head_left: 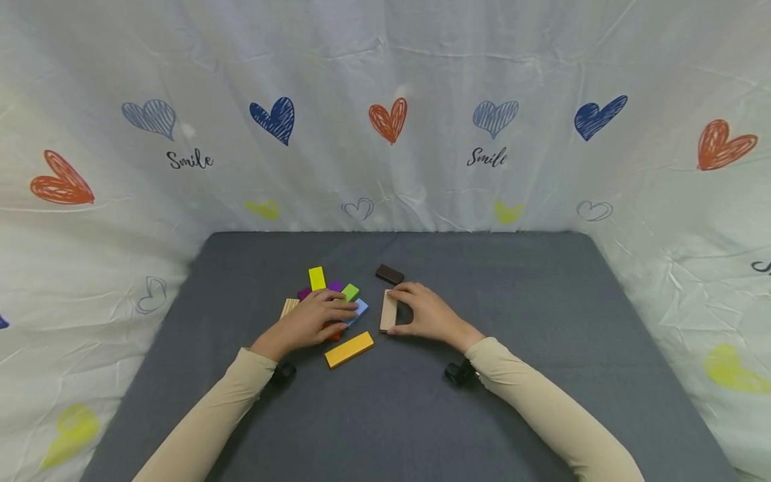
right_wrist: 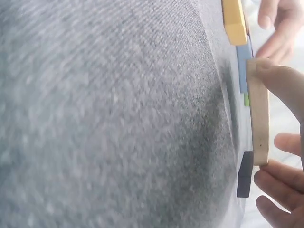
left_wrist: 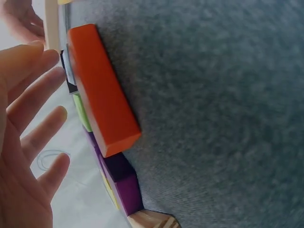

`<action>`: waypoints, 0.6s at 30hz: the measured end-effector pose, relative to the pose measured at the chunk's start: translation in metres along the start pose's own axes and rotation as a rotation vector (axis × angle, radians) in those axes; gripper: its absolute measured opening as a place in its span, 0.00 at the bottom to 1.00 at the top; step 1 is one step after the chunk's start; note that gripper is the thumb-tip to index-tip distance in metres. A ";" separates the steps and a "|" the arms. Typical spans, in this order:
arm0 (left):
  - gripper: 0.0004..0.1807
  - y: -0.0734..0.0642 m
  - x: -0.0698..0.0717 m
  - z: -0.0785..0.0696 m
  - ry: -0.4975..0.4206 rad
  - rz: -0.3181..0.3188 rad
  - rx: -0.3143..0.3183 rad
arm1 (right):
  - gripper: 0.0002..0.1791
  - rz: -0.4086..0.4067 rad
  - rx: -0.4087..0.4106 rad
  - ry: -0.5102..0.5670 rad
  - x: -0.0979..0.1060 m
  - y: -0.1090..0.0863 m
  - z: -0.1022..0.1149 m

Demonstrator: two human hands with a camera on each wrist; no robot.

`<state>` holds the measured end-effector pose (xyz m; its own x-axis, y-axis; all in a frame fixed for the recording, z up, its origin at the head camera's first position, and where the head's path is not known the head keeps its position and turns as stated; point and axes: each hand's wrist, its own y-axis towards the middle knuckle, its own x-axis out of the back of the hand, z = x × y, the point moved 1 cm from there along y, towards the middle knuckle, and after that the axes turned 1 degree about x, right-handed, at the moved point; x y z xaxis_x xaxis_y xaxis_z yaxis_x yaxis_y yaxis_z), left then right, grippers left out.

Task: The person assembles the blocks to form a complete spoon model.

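My right hand [head_left: 430, 314] pinches a plain wooden block [head_left: 389, 311] by its two ends, thumb at the near end and fingertips at the far one. In the right wrist view the wooden block [right_wrist: 259, 116] shows its long side between thumb and fingers. Over a cluster of coloured blocks, my left hand [head_left: 313, 318] has its fingers spread and loosely bent, holding nothing. Beneath it lie a light blue block [head_left: 361, 308] and a red-orange block [left_wrist: 102, 90], partly hidden in the head view. A green block [head_left: 350, 292] and purple block [head_left: 334, 286] sit past the fingertips.
A yellow block [head_left: 316, 278] lies behind the cluster and a striped wooden block [head_left: 289, 307] at its left. An orange-yellow block [head_left: 349, 350] lies in front. The dark brown block [head_left: 389, 274] is beyond the right hand. A grey cloth [head_left: 512, 415] covers the table.
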<state>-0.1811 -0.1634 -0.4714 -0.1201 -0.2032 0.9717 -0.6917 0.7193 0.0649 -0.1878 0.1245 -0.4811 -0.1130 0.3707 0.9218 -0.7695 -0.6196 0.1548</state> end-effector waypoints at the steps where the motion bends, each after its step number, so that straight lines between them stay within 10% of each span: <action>1: 0.20 0.000 0.000 0.000 0.000 0.005 0.005 | 0.45 -0.002 0.001 -0.005 0.001 0.000 -0.001; 18: 0.21 -0.002 -0.005 -0.001 -0.029 -0.023 0.012 | 0.41 0.013 -0.028 0.055 0.034 -0.029 -0.033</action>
<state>-0.1785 -0.1632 -0.4765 -0.1243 -0.2385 0.9632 -0.7032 0.7060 0.0841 -0.1898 0.1781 -0.4664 -0.1572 0.4009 0.9025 -0.7849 -0.6053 0.1322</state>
